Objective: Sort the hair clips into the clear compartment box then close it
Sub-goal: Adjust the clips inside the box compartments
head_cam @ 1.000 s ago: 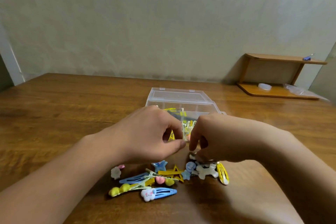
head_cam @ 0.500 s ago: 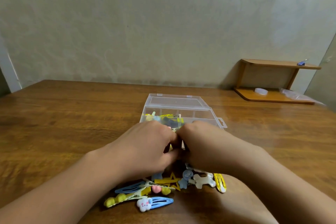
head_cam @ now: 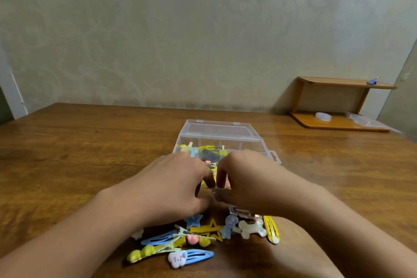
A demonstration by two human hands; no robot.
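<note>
The clear compartment box [head_cam: 228, 136] stands open on the wooden table [head_cam: 79, 153], its lid tipped back, with several yellow, blue and dark clips in its near compartments. My left hand [head_cam: 173, 189] and my right hand [head_cam: 250, 183] meet fingertip to fingertip at the box's near edge. Their curled fingers pinch a small silvery hair clip [head_cam: 217, 190], mostly hidden between them. A loose pile of hair clips [head_cam: 203, 236] lies just below my hands: a yellow star, blue snap clips, a white bone shape and a yellow snap clip.
A small wooden shelf [head_cam: 338, 101] stands at the back right by the wall, with a clear round thing and a plastic bag on its lower board. The wall runs along the table's far edge.
Both hands have drawn together and moved slightly forward, toward the box's near edge. The view has tilted up a little. The pile of clips lies as before.
</note>
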